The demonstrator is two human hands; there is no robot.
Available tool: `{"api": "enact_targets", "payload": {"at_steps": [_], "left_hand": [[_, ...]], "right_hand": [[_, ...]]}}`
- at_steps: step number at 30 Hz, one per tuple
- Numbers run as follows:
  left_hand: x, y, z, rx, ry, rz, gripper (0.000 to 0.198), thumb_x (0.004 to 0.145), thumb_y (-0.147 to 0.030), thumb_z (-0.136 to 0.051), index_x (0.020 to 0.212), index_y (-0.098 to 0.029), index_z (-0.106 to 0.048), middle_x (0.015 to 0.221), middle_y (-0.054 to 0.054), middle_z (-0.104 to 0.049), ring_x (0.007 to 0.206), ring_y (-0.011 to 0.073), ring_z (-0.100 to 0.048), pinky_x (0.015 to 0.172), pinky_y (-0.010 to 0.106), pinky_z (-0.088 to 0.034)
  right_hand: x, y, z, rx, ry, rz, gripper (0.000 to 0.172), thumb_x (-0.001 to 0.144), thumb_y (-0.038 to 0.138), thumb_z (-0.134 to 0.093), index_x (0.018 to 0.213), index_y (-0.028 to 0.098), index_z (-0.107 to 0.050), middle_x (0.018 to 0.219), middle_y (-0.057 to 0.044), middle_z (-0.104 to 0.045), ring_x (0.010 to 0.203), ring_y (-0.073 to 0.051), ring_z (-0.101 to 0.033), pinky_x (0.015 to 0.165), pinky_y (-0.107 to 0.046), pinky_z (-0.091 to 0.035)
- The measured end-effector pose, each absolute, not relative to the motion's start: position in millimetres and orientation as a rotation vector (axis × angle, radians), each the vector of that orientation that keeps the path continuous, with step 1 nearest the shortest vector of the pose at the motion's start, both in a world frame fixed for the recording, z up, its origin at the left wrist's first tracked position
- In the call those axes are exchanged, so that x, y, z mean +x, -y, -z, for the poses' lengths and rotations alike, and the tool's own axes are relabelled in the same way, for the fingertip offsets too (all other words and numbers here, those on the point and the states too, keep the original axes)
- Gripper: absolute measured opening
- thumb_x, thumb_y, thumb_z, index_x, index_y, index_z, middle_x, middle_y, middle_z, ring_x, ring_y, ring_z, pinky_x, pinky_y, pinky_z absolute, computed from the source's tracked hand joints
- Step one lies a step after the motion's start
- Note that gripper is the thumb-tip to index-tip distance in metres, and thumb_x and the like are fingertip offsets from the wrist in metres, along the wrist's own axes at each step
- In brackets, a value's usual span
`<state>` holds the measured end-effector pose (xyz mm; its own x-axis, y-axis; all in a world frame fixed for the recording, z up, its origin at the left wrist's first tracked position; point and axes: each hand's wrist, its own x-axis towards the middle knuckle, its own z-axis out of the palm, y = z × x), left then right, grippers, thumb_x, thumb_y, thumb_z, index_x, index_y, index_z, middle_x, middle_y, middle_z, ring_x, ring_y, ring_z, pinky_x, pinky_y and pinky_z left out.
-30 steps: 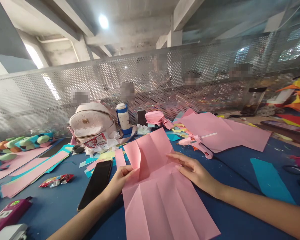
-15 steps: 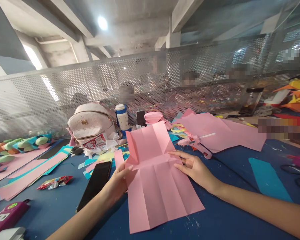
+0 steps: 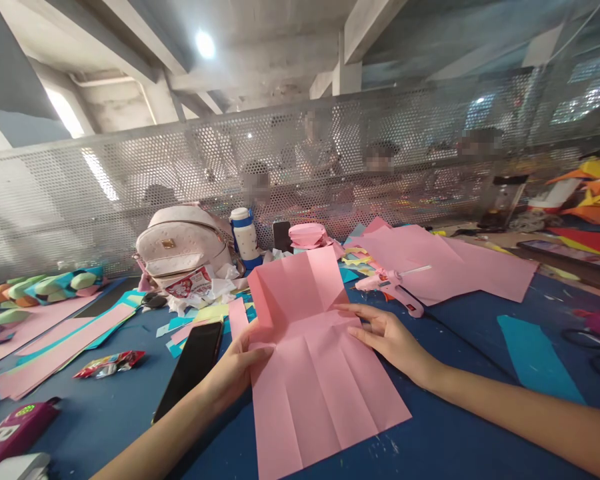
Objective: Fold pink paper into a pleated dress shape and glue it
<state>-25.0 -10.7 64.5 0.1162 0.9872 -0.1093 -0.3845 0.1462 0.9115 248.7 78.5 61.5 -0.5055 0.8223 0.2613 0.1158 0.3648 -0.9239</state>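
Observation:
A creased sheet of pink paper (image 3: 320, 380) is held up over the blue table, its far half bent upward along a crosswise fold. Lengthwise creases run down the near half, and a flap stands up at the far left side. My left hand (image 3: 240, 357) grips the left edge with the thumb on top and the fingers hidden beneath. At the right edge, my right hand (image 3: 385, 333) pinches the sheet near the crosswise fold. Just beyond that hand lies a pink glue gun (image 3: 393, 288) with a dark cord.
Left of the paper lies a black phone (image 3: 193, 367), with a red snack wrapper (image 3: 110, 365) farther left. A pale backpack (image 3: 185, 233) and a white-and-blue bottle (image 3: 245, 237) stand by the perforated metal screen (image 3: 205, 160). Pink sheets (image 3: 430, 267) and a blue strip (image 3: 537, 360) lie at right.
The sheet has tilted slightly, its far edge lower and its near edge closer to me. My left hand has shifted a little, its thumb farther onto the paper. My right hand stays nearly still.

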Motion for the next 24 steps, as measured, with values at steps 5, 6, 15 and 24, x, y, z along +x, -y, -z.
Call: {"api": "enact_targets", "payload": {"at_steps": [5,6,15,24], "left_hand": [[-25.2,11.9,-65.9,0.821,-0.979,-1.214,0.045,0.071,-0.017,-0.079,0.113,-0.017,-0.063,0.107,0.010,-0.072,0.089,0.0215,-0.071,0.080,0.030,-0.055],[-25.6,12.0,-65.6,0.819,-0.987,-1.213,0.045,0.070,-0.017,-0.079,0.112,-0.017,-0.064,0.106,0.010,-0.072,0.089,0.0213,-0.071,0.079,0.030,-0.055],[-28.9,9.2,-62.1,0.876,-0.944,-1.212,0.058,0.070,-0.013,-0.078,0.124,-0.022,-0.059,0.105,0.008,-0.073,0.088,0.0224,-0.071,0.077,0.030,-0.055],[-32.8,6.1,-47.3,0.925,-1.025,-1.240,0.069,0.070,-0.015,-0.078,0.134,-0.023,-0.052,0.137,0.012,-0.057,0.118,0.0302,-0.060,0.094,0.036,-0.049]], "right_hand": [[247.5,-79.5,-60.3,-0.813,1.910,-1.186,0.046,0.084,0.040,-0.063,0.127,0.024,-0.061,0.135,-0.010,-0.058,0.110,-0.027,-0.064,0.094,-0.042,-0.053],[247.5,-79.7,-59.6,-0.818,1.911,-1.192,0.046,0.084,0.039,-0.063,0.128,0.024,-0.061,0.135,-0.010,-0.058,0.110,-0.028,-0.064,0.094,-0.043,-0.054],[246.8,-83.3,-55.0,-0.847,1.939,-1.194,0.047,0.083,0.033,-0.061,0.128,0.022,-0.060,0.136,-0.010,-0.057,0.108,-0.027,-0.065,0.094,-0.043,-0.053],[247.6,-79.4,-52.6,-0.817,2.010,-1.156,0.040,0.083,0.025,-0.056,0.123,0.024,-0.064,0.140,-0.006,-0.053,0.107,-0.022,-0.066,0.093,-0.035,-0.053]]}}
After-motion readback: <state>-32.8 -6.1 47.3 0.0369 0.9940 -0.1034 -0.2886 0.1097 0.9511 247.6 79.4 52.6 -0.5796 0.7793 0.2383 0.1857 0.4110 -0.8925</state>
